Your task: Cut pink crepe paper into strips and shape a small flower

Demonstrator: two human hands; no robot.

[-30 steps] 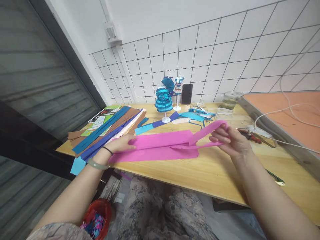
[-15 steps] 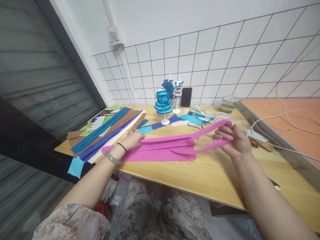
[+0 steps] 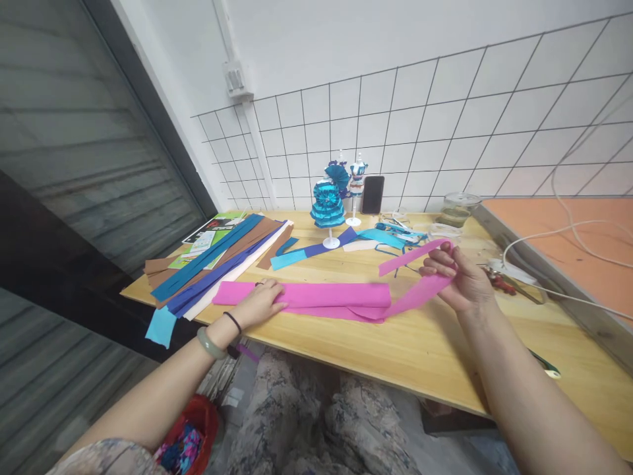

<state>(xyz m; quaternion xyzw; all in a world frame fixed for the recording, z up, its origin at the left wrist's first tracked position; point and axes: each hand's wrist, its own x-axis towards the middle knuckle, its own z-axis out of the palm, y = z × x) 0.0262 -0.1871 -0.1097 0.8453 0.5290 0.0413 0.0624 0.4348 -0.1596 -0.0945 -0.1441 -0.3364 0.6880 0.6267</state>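
Note:
A folded pink crepe paper sheet (image 3: 326, 295) lies along the front of the table. My left hand (image 3: 264, 300) rests on its left part, palm down with the fingers laid over the paper. Raised off the table at the right, my right hand (image 3: 457, 277) has its fingers closed round a pink crepe paper strip (image 3: 413, 295). One end of the strip hangs free to the left, while the other runs down to the sheet's right end; whether it is joined there I cannot tell.
Blue, brown and white paper strips (image 3: 217, 264) lie at the left. Behind stand a small dress form in turquoise paper (image 3: 328, 206) and a phone (image 3: 372, 195). A glass bowl (image 3: 457, 210), scissors (image 3: 504, 282) and a white cable (image 3: 558, 289) are at the right.
The pink sheet's upper layer now lies flat and folded over, lower on the table. My left hand has moved down and spread on it. The strip's upper end has come away from the sheet.

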